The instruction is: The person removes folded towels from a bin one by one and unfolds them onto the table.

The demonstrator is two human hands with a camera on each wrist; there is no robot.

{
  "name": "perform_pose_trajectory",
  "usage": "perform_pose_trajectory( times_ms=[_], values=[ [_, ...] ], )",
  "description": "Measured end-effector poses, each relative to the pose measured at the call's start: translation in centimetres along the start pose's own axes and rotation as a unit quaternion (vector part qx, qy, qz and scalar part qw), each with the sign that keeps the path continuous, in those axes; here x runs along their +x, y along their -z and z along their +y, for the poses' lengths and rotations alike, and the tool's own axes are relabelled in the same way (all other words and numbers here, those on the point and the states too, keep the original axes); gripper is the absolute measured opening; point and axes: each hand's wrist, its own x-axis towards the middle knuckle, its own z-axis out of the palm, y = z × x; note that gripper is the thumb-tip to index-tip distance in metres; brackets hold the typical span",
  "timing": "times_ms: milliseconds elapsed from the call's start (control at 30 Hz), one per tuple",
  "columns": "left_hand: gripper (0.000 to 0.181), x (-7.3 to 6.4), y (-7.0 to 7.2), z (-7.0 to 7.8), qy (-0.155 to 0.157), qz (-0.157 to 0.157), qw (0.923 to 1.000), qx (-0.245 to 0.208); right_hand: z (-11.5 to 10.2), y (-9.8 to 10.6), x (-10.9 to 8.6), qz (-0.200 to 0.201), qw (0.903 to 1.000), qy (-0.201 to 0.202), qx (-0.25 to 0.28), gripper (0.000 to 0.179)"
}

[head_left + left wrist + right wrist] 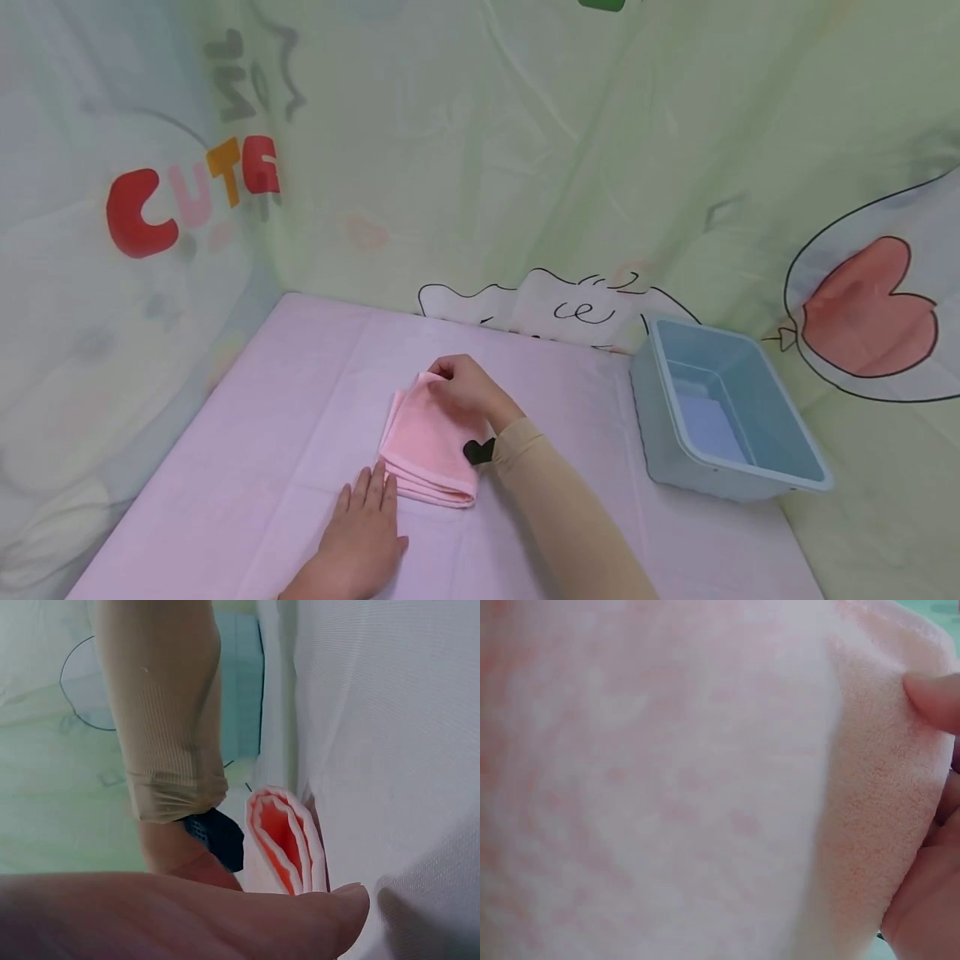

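Right sleeve is made of beige, finely ribbed fabric; cuff is gathered. Dark, dotted device is worn by the cuff.

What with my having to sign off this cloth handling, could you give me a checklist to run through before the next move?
1. Right hand gripping the pink cloth: ok, pinched at its far edge.
2. Left hand at the cloth's near-left corner: ok, palm down.
3. Left hand pressing the cloth: cannot tell.
4. Cloth layers flush: not ok, edges are stepped on the left side.
5. Blue bin clear of both hands: ok, apart on the right.
6. Cloth underside smooth: cannot tell, hidden.
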Motion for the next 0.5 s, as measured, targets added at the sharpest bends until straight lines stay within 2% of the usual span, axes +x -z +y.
perform_pose_trajectory(
  times_ms=[200, 500],
  values=[
    [0.088, -0.4, -0.1, 0.1, 0.001, -0.008, 1.0000, -0.002, 0.1, 0.8, -0.4, -0.002, 0.9993, 0.025, 0.026, 0.008],
    [0.087, -0.6, 0.2, 0.0, -0.002, -0.010, 0.9999, 0.012, 0.2, 2.6, -1.1, -0.009, 0.9956, 0.017, 0.092, 0.013]
  ],
)
